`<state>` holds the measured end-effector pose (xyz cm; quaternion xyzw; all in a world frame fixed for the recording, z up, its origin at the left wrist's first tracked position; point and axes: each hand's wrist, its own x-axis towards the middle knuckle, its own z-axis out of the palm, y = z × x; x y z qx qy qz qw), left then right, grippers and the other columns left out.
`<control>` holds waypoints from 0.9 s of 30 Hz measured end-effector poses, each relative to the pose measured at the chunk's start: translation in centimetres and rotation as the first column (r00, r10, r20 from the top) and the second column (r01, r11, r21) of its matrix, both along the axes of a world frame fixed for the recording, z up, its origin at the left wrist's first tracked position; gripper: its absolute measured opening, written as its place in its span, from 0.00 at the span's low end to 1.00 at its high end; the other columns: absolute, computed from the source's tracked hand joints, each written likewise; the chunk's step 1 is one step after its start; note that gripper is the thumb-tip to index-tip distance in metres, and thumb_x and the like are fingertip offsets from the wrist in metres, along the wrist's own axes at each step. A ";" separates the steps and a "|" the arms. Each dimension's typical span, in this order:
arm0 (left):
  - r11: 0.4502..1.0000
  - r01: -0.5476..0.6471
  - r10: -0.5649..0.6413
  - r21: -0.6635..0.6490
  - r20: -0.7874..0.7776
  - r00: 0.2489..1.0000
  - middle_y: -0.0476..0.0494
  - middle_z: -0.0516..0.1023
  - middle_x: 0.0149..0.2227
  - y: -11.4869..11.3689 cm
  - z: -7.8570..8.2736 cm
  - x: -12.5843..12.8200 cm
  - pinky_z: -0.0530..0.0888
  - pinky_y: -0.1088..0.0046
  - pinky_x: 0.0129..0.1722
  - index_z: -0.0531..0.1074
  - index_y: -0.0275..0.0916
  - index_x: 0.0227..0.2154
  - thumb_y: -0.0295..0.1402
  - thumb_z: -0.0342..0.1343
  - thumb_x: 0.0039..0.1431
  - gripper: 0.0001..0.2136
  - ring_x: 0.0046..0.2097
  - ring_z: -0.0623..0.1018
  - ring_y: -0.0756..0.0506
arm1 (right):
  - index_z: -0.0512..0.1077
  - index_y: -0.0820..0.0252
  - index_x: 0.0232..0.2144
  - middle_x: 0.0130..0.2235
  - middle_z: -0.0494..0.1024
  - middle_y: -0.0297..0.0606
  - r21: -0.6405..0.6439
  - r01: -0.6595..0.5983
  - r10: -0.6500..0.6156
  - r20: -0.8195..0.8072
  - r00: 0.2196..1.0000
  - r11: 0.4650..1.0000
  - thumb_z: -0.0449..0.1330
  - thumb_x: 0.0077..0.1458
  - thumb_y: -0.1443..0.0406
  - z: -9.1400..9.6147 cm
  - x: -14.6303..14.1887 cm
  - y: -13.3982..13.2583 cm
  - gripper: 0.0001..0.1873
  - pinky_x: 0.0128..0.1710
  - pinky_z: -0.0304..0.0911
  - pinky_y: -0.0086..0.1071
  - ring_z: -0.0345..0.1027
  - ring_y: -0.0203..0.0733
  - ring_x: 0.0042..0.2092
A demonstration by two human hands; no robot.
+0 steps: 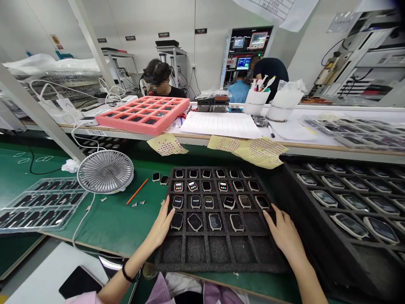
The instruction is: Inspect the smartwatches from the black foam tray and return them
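Bare fingers [166, 216] of the left hand [160, 228] and the right hand [283, 234] were laid slightly spread on a black foam tray [221, 267], with nothing pinched between them. Smartwatches [195, 202] were seated in the tray's upper rows, and four occupied its fourth row; the right end of that row and the whole lowest row were left unfilled. Left of the tray, a white desk fan [105, 172] and an orange pencil [137, 191] were placed on the green counter [110, 223]. Right of it, a second foam tray [373, 270] was loaded with watches, and a pink tray [148, 128] was set beyond it.
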<state>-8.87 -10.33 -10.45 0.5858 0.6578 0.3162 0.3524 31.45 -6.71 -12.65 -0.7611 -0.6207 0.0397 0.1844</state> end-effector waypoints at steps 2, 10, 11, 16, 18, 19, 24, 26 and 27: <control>1.000 0.017 -0.017 -0.003 0.000 1.000 0.45 0.38 0.69 0.8 0.1 0.1 0.44 0.58 0.67 0.39 0.41 0.67 0.51 0.37 0.64 0.33 0.69 0.40 0.43 | 0.61 0.70 0.57 0.49 0.69 0.61 0.024 0.008 -0.009 0.003 1.000 1.000 0.35 0.60 0.48 0.0 -0.2 -0.6 0.37 0.46 0.64 0.50 0.67 0.64 0.49; 0.982 0.108 -0.054 0.155 -0.315 0.948 0.30 0.47 0.68 4.2 2.0 -0.9 0.53 0.51 0.64 0.48 0.32 0.64 0.45 0.37 0.66 0.29 0.68 0.48 0.37 | 0.61 0.72 0.58 0.50 0.67 0.66 0.033 0.052 -0.053 0.025 0.998 0.998 0.32 0.60 0.46 0.9 -2.5 -2.8 0.41 0.46 0.63 0.52 0.67 0.66 0.47; 0.953 0.165 -0.053 0.253 -0.397 0.916 0.29 0.48 0.67 4.7 2.8 0.0 0.53 0.50 0.64 0.52 0.31 0.63 0.42 0.39 0.66 0.27 0.68 0.48 0.35 | 0.60 0.72 0.58 0.52 0.66 0.65 0.030 0.064 -0.064 0.003 0.998 0.998 0.32 0.60 0.46 1.1 -2.9 -2.9 0.41 0.46 0.63 0.52 0.67 0.66 0.49; 0.491 0.814 -0.505 0.310 -0.660 0.556 0.38 0.70 0.56 7.4 6.4 10.0 0.68 0.63 0.56 0.66 0.40 0.53 0.31 0.44 0.65 0.15 0.57 0.70 0.43 | 0.59 0.70 0.59 0.58 0.62 0.64 0.059 0.125 -0.116 -0.142 0.983 0.990 0.33 0.60 0.44 1.6 -3.5 -3.1 0.42 0.51 0.59 0.54 0.60 0.67 0.56; 0.398 0.892 -0.593 0.215 -0.681 0.429 0.38 0.71 0.54 8.9 6.6 14.3 0.69 0.64 0.54 0.66 0.39 0.52 0.27 0.47 0.63 0.15 0.56 0.70 0.43 | 0.59 0.69 0.59 0.59 0.62 0.61 0.081 0.129 -0.110 -0.201 0.973 0.988 0.34 0.59 0.44 1.5 -3.3 -3.1 0.41 0.53 0.58 0.53 0.59 0.65 0.58; 0.403 0.902 -0.620 0.156 -0.678 0.394 0.38 0.71 0.55 9.6 6.5 16.1 0.68 0.64 0.55 0.66 0.38 0.53 0.27 0.49 0.62 0.16 0.56 0.70 0.42 | 0.59 0.68 0.59 0.59 0.62 0.60 0.091 0.129 -0.105 -0.227 0.968 0.987 0.35 0.59 0.44 1.5 -3.2 -3.2 0.40 0.54 0.58 0.53 0.58 0.64 0.58; 0.427 0.904 -0.691 -0.013 -0.649 0.317 0.38 0.76 0.47 13.4 5.5 21.0 0.72 0.67 0.44 0.70 0.37 0.46 0.36 0.62 0.52 0.18 0.49 0.75 0.39 | 0.60 0.66 0.58 0.59 0.63 0.57 0.119 0.128 -0.094 -0.256 0.962 0.985 0.36 0.59 0.44 1.1 -3.0 -3.2 0.39 0.53 0.59 0.51 0.59 0.61 0.58; 0.430 0.902 -0.710 -0.048 -0.635 0.305 0.41 0.78 0.43 14.3 5.4 21.5 0.72 0.71 0.39 0.70 0.38 0.44 0.38 0.64 0.50 0.19 0.45 0.76 0.41 | 0.61 0.65 0.58 0.59 0.63 0.58 0.124 0.128 -0.096 -0.240 0.966 0.984 0.36 0.60 0.44 1.0 -3.0 -3.1 0.38 0.52 0.60 0.52 0.60 0.62 0.58; 0.431 0.900 -0.719 -0.065 -0.627 0.299 0.43 0.78 0.42 14.7 5.4 21.5 0.72 0.72 0.38 0.71 0.38 0.44 0.39 0.63 0.51 0.19 0.44 0.77 0.42 | 0.61 0.65 0.58 0.59 0.63 0.58 0.128 0.128 -0.095 -0.237 0.967 0.984 0.37 0.60 0.45 0.9 -3.0 -3.1 0.38 0.52 0.60 0.52 0.60 0.62 0.58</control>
